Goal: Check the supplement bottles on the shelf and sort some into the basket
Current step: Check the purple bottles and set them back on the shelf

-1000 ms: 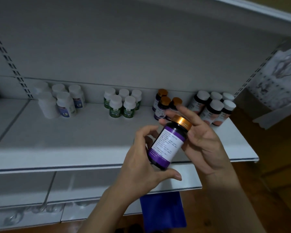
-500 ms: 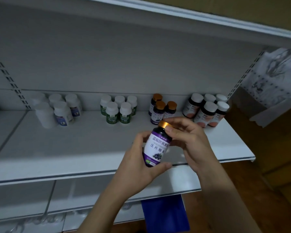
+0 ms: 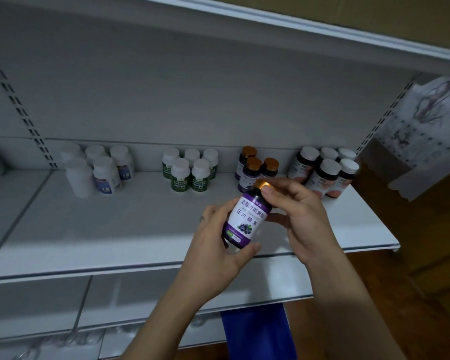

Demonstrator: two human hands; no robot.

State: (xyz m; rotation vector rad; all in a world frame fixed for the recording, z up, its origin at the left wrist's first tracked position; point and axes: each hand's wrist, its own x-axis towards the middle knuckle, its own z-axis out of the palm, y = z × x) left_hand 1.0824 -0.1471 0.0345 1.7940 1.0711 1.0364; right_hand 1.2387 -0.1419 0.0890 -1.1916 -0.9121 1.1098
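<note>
Labels of shelved bottles (image 3: 179, 175) illegible

A plain pale grey back panel (image 3: 192, 87) fills most of the view. 2 slotted metal uprights run down it, the left upright (image 3: 24, 115) and the right upright (image 3: 382, 118), each with rows of small dark slots. Above, the white edge of a higher board (image 3: 296, 24) crosses the top at a slant, with brown cardboard (image 3: 374, 11) over it. At the far right is a pale patterned sheet (image 3: 426, 131) with faint branch markings and a scalloped lower edge. Brown wooden floor (image 3: 413, 294) shows at the lower right. A flat blue object (image 3: 257, 333) sits low in the middle; what it is cannot be told.
</note>
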